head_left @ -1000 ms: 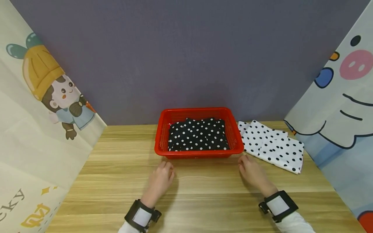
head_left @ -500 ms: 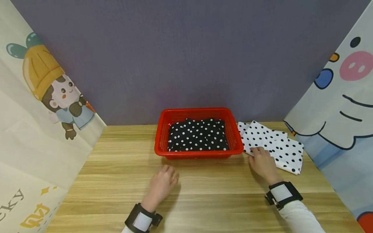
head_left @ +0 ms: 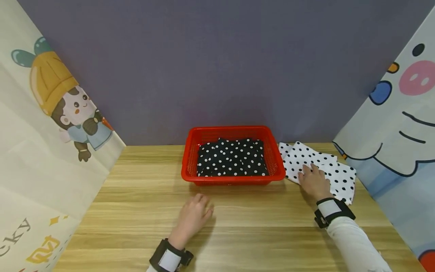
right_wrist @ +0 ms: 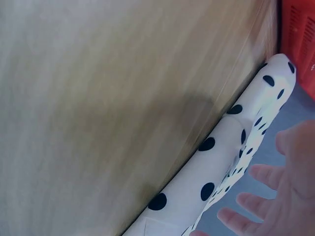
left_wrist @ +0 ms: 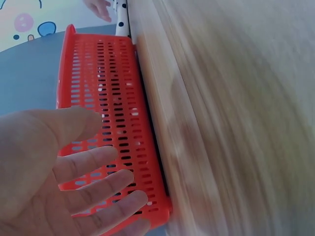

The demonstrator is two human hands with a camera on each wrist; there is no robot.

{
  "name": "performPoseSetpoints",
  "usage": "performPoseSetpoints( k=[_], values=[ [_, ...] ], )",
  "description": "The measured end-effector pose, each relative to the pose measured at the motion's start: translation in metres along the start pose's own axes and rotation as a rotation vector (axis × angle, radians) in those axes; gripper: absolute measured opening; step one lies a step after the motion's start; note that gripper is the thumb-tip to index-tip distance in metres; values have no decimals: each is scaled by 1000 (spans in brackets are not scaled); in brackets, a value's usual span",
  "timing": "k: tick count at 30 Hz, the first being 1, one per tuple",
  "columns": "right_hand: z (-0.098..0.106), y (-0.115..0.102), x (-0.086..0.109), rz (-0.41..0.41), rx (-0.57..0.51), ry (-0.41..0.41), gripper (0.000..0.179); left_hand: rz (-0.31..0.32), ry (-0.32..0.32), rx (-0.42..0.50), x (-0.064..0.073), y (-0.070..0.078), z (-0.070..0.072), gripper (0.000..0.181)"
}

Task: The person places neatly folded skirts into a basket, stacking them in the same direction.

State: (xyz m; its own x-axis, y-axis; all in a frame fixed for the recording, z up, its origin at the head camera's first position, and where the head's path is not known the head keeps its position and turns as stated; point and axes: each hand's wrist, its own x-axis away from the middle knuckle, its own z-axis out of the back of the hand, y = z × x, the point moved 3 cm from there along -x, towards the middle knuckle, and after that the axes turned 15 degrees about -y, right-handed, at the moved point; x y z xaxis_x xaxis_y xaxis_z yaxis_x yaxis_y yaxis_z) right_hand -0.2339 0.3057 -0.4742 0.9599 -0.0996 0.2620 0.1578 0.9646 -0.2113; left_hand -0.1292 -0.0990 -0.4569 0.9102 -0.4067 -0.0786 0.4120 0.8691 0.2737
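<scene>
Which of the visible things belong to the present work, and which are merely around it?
Likely in the work: white dotted cloth, below the right hand; red basket; black dotted cloth inside it.

Merely around: wooden table; grey backdrop; printed side sheets.

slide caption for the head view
A right hand over white dotted cloth, a left hand before a red basket of black dotted cloth.

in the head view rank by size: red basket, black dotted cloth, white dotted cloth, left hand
1. Red basket
2. Black dotted cloth and white dotted cloth: too alike to rank; the right hand hides part of the latter
3. Left hand
</scene>
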Motion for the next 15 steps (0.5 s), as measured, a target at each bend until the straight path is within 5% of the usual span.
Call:
performPoseSetpoints(
  k=[15],
  values=[
    [1,21,-9,-37,-11,-228,65,4,-32,16,-2,16,-8,33]
  ],
)
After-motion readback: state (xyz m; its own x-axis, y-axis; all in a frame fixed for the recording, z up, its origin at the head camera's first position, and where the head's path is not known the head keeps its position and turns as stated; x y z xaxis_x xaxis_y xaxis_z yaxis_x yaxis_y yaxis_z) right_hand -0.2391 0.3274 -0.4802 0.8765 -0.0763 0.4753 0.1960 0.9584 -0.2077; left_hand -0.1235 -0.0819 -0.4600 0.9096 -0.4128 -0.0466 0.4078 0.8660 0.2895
